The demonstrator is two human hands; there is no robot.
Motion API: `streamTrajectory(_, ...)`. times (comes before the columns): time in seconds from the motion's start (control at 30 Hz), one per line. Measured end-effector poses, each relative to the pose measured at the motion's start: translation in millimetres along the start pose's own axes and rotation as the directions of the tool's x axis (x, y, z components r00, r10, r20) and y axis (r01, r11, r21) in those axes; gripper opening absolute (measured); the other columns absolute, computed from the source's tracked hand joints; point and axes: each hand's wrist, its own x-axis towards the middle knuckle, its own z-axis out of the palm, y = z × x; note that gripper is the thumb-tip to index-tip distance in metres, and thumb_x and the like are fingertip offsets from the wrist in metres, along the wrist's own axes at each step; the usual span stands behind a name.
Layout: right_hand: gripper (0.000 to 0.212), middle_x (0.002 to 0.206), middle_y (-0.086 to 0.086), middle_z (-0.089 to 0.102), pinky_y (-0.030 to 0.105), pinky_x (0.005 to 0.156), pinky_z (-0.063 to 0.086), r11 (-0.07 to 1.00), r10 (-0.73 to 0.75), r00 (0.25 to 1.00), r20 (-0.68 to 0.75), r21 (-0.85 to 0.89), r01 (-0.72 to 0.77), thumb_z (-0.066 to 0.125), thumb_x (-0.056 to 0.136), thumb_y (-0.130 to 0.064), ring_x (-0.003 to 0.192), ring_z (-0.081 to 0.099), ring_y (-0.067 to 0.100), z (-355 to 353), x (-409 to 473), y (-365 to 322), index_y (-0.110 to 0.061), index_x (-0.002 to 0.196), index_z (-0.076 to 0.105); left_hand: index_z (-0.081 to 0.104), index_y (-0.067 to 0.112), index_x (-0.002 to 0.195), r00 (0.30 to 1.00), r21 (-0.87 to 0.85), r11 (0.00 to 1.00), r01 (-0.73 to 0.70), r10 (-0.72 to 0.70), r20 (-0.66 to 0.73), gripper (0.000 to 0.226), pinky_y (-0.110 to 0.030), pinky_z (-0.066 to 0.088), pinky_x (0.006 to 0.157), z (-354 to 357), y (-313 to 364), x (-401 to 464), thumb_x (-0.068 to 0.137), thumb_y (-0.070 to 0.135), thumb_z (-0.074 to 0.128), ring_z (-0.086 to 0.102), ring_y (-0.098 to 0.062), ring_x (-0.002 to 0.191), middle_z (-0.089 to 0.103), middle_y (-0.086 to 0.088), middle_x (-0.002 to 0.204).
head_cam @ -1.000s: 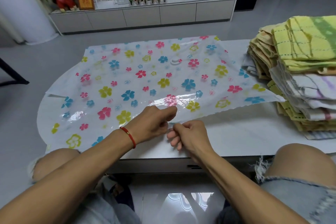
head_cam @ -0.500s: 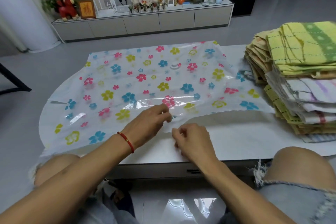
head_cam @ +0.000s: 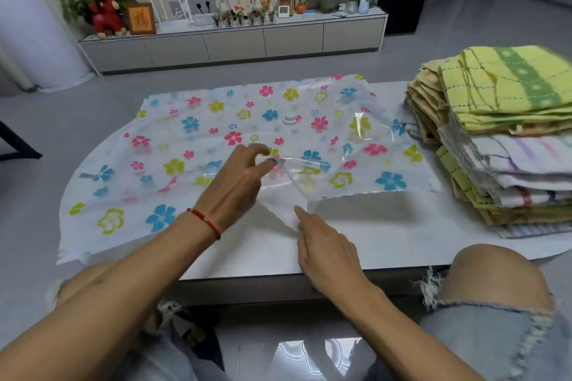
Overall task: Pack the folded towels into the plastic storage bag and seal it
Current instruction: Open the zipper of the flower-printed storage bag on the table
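**Plastic storage bag with its near edge being parted on the table**

Plastic storage bag (head_cam: 198,133), clear with pink, blue and yellow flower prints, lies spread flat across the white table (head_cam: 387,235), filling the middle and left of the frame. Its long axis runs left to right across the picture, and its wavy near edge, the mouth, faces the lower edge of the frame. A small white round valve (head_cam: 291,118) sits on its upper face, toward the far side.

Near field: two bare forearms rise from the lower corners and converge at the frame's centre. The right hand (head_cam: 325,244) lies low, palm down, forefinger extended and pressing the lower layer of the mouth against the table. The left hand (head_cam: 238,179), with a red cord (head_cam: 205,221) at the wrist, is raised just above and to the left; its thumb and fingers are closed on the upper layer and hold it lifted, so the two layers stand apart in a tented gap between the hands.

Middle field: folded towels (head_cam: 501,133) form a tall stack at the right edge of the frame, yellow-green on top, white striped below, just beside the bag's right end.

Far field: a long low cabinet (head_cam: 235,46) runs along the wall at the top of the frame.
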Motion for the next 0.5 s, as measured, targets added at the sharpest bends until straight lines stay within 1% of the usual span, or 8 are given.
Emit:
streamTrajectory(0.07, 0.061, 0.138, 0.000, 0.061, 0.040, 0.093, 0.051, 0.976, 0.090, 0.995, 0.049, 0.192, -0.098, 0.041, 0.105, -0.017, 0.113, 0.063, 0.028, -8.5, 4.0, 4.7, -0.029, 0.161, 0.023, 0.068, 0.007, 0.117, 1.000, 0.050, 0.999, 0.017, -0.017, -0.002, 0.044, -0.051, 0.050, 0.089, -1.5, -2.0, 2.1, 0.080, -0.015, 0.062, 0.053, -0.042, 0.112, 0.055, -0.021, 0.137)
streamTrajectory(0.13, 0.063, 0.139, -0.003, 0.063, 0.040, 0.099, 0.052, 0.942, 0.138, 0.984, 0.113, 0.292, -0.165, 0.041, 0.104, -0.018, 0.114, 0.064, 0.027, -17.5, 5.8, 4.6, -0.030, 0.162, 0.021, 0.064, 0.015, 0.126, 0.997, 0.056, 0.998, 0.029, -0.033, 0.069, 0.047, -0.057, 0.040, 0.103, 4.3, 0.4, -5.7, 0.086, -0.010, 0.058, 0.047, -0.040, 0.125, 0.048, -0.014, 0.147)
streamTrajectory(0.17, 0.063, 0.140, -0.004, 0.063, 0.041, 0.101, 0.051, 0.951, 0.121, 0.986, 0.117, 0.272, -0.149, 0.042, 0.104, -0.020, 0.117, 0.063, 0.027, -20.9, 5.5, 3.2, -0.029, 0.162, 0.023, 0.060, 0.018, 0.131, 0.994, 0.035, 0.999, 0.023, -0.026, 0.107, 0.052, -0.056, 0.038, 0.106, 8.3, 3.2, -12.0, 0.087, -0.010, 0.056, 0.047, -0.038, 0.127, 0.047, -0.012, 0.148)
streamTrajectory(0.23, 0.057, 0.141, -0.003, 0.064, 0.043, 0.098, 0.053, 0.996, 0.021, 1.000, 0.013, 0.089, -0.022, 0.044, 0.102, -0.023, 0.119, 0.063, 0.028, -25.8, 5.3, 1.5, -0.029, 0.158, 0.035, 0.055, 0.018, 0.136, 0.988, -0.005, 1.000, -0.026, 0.026, 0.150, 0.060, -0.048, 0.045, 0.098, 14.8, 9.1, -25.6, 0.085, -0.014, 0.055, 0.054, -0.038, 0.116, 0.053, -0.013, 0.141)
streamTrajectory(0.27, 0.051, 0.138, -0.002, 0.065, 0.042, 0.090, 0.055, 0.999, -0.036, 0.997, -0.070, -0.029, 0.034, 0.044, 0.100, -0.023, 0.114, 0.065, 0.028, -28.2, 6.3, 2.0, -0.029, 0.151, 0.045, 0.054, 0.016, 0.137, 0.987, -0.017, 0.999, -0.042, 0.044, 0.157, 0.063, -0.045, 0.048, 0.092, 16.9, 10.3, -31.2, 0.082, -0.015, 0.057, 0.057, -0.038, 0.108, 0.056, -0.014, 0.136)
streamTrajectory(0.33, 0.040, 0.125, -0.003, 0.070, 0.037, 0.071, 0.051, 0.983, -0.075, 0.982, -0.172, -0.176, 0.044, 0.044, 0.096, -0.022, 0.101, 0.068, 0.027, -35.1, 9.5, 5.5, -0.029, 0.134, 0.055, 0.052, 0.015, 0.138, 0.987, -0.038, 0.999, -0.029, 0.034, 0.154, 0.069, -0.046, 0.051, 0.087, 17.8, 10.0, -36.7, 0.079, -0.019, 0.057, 0.060, -0.038, 0.100, 0.058, -0.016, 0.132)
streamTrajectory(0.4, 0.051, 0.120, -0.004, 0.070, 0.036, 0.068, 0.046, 0.983, 0.001, 0.988, -0.154, -0.180, -0.029, 0.044, 0.097, -0.021, 0.101, 0.067, 0.028, -37.3, 7.1, 12.0, -0.035, 0.146, 0.047, 0.051, 0.014, 0.138, 0.990, -0.062, 0.998, -0.030, 0.038, 0.135, 0.074, -0.047, 0.053, 0.085, 15.5, 10.8, -34.4, 0.075, -0.024, 0.055, 0.060, -0.039, 0.100, 0.056, -0.018, 0.132)
streamTrajectory(0.5, 0.077, 0.128, -0.009, 0.068, 0.037, 0.075, 0.043, 0.983, 0.182, 0.982, -0.057, -0.003, -0.182, 0.045, 0.095, -0.022, 0.109, 0.066, 0.031, -30.5, -9.4, 17.7, -0.049, 0.159, 0.013, 0.044, 0.012, 0.142, 0.996, -0.114, 0.993, 0.037, -0.028, 0.084, 0.082, -0.042, 0.053, 0.089, 7.6, 9.2, -21.4, 0.071, -0.027, 0.050, 0.055, -0.037, 0.114, 0.048, -0.017, 0.141)
